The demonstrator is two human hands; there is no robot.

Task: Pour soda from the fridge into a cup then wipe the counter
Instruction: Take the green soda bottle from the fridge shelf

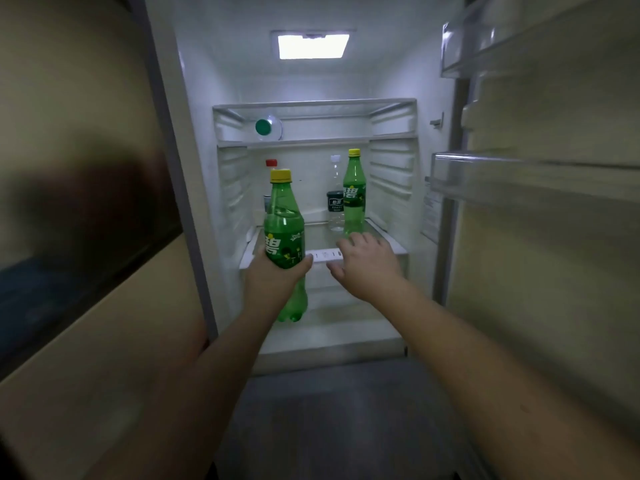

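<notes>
The fridge (391,174) stands open in front of me, lit from its ceiling. My left hand (273,278) grips a green soda bottle (282,216) with a yellow cap, upright, in front of the lower shelf. My right hand (367,263) reaches in beside it with relaxed fingers and holds nothing, just short of a second green soda bottle (354,195) that stands on the glass shelf (322,237). No cup or counter is in view.
On the same shelf stand a clear bottle with a dark label (335,199) and a red-capped bottle (270,164), partly hidden. A green-capped container (266,127) lies on the upper shelf. The open door with its racks (519,174) is at right, a cabinet wall (86,202) at left.
</notes>
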